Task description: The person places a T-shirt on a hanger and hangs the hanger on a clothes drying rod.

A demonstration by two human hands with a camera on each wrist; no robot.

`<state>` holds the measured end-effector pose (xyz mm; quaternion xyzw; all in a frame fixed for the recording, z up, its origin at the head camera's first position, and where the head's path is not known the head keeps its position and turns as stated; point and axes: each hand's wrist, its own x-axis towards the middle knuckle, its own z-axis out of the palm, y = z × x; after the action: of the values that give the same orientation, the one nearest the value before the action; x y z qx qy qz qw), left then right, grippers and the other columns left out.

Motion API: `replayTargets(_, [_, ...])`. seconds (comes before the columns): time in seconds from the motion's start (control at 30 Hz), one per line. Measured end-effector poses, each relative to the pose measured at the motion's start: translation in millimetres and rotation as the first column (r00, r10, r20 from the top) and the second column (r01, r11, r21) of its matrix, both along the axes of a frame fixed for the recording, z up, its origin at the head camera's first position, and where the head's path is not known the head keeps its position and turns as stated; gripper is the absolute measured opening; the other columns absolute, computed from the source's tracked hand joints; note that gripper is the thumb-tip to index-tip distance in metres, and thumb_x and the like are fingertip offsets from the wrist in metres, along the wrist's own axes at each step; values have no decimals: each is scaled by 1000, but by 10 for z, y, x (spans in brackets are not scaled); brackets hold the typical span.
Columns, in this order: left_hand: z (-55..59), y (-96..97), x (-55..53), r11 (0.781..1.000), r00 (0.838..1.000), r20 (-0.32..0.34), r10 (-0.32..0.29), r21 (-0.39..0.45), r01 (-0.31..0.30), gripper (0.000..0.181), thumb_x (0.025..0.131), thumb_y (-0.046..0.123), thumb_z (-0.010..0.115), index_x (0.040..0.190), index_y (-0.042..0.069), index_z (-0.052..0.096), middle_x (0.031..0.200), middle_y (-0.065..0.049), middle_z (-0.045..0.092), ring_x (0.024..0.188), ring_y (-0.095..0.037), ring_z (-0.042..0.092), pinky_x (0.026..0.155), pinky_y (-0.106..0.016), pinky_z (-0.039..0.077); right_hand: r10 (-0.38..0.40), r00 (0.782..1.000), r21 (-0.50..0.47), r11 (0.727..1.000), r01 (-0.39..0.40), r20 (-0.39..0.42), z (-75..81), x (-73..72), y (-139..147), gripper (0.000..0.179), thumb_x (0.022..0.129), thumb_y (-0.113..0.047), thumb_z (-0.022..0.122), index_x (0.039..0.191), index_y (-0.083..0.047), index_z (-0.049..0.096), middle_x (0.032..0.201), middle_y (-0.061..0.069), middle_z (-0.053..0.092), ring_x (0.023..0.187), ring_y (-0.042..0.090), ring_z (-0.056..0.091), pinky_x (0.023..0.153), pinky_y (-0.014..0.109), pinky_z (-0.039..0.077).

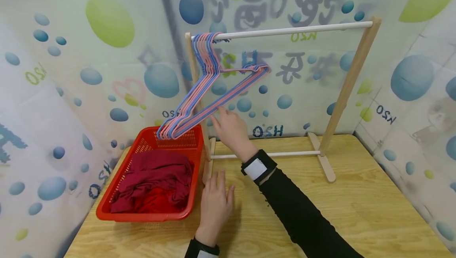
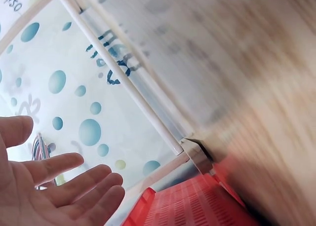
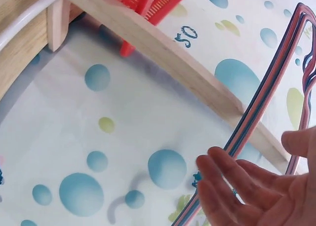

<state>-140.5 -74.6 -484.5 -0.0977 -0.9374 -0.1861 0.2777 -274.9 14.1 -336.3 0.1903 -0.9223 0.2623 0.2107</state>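
Several pink and blue clothes hangers hang bunched at the left end of the rack's white rail. My right hand is raised at their lower bars, fingers loosely extended; whether the fingertips touch the bars is hard to tell. In the right wrist view that hand appears beside the hangers, gripping nothing. My left hand is just right of the red basket, fingers fairly straight and spread. Nothing lies in its palm in the left wrist view, where the hand faces the rack.
Dark red cloth lies crumpled in the basket, with a brighter red piece at its front. The wooden rack has a right post, a low white bar and feet on the wooden table. A patterned curtain stands behind.
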Motion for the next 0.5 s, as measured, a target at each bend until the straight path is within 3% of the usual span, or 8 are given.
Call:
replayTargets(0.2, [21, -41, 35, 999, 999, 33, 11, 33, -12, 48, 96, 22, 69, 134, -6, 63, 126, -28, 65, 112, -41, 63, 86, -53, 55, 21, 998, -60, 998, -25, -62, 86, -40, -136, 44, 108, -34, 49, 127, 2, 66, 95, 16, 73, 76, 27, 71, 61, 39, 58])
replayTargets(0.37, [19, -68, 44, 999, 999, 28, 23, 22, -23, 45, 96, 21, 69, 131, -6, 65, 124, -27, 66, 110, -40, 64, 85, -52, 55, 25, 993, -101, 994, -37, -114, 162, -51, -232, 40, 108, -32, 50, 114, 1, 72, 91, 15, 74, 76, 28, 71, 61, 39, 58])
replayTargets(0.5, [6, -84, 50, 999, 1000, 2, 31, 11, -31, 41, 95, 20, 70, 126, -7, 68, 122, -26, 67, 108, -39, 64, 82, -51, 56, 59, 994, -160, 984, -73, -92, 227, -61, -308, 40, 108, -32, 50, 110, -1, 74, 95, 13, 76, 83, 26, 72, 67, 38, 59])
